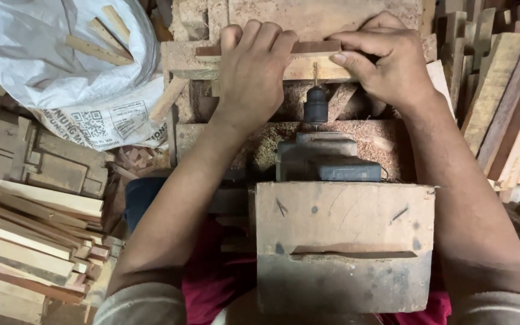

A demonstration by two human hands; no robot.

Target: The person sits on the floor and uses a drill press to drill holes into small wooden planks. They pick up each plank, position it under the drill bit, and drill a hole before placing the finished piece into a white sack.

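Meanwhile, Two Hands Press a Wood Strip to a Mounted Drill

At the far left of the frame, a stack of pale and reddish wooden slats (28, 241) lies along the lower edge, and above it, in the upper left, a white woven sack (61, 66) holds a few short wooden sticks (100, 36). Moving toward the middle, the left hand (251, 69) lies palm down with its fingers curled over the top edge of a narrow reddish wood strip (314, 48), which runs across the upper centre of the frame. Just below the strip, the thin drill bit (315, 75) points up at it from a dark chuck (316, 105), set on a grey drill body (326, 159) that rests in a bed of sawdust (272, 141). A worn wooden block (344, 244) with a slot covers the lower centre. To the right, the right hand (386, 60) grips the strip's other end, thumb along its lower edge and fingers over the top. Both hands are clamped on the strip, set apart with the bit between them. At the right edge, rough wooden planks (507, 90) lean in a pile.
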